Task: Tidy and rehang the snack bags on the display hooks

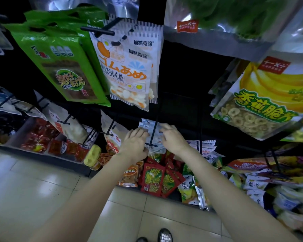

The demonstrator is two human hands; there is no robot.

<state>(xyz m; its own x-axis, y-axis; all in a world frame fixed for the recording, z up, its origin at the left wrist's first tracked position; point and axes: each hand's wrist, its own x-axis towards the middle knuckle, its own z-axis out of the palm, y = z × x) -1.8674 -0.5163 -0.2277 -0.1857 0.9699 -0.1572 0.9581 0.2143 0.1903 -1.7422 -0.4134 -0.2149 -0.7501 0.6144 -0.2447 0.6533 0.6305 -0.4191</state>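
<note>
Left hand (136, 143): fingers extended, resting on the left side of the white bags (153, 131); grasp cannot be told. Right hand (171, 137): fingers spread over the right side of the same bags; grasp cannot be told. White bags: low on the rack, on a black hook (151, 135) that runs between the two hands. Above: candy bag (128, 67) hanging on an upper hook, green bag (63, 63) to its left, banana chip bag (262, 100) at right. Below: red packets (157, 179) in the bottom bin. Tiled floor (33, 186) underfoot.
</note>
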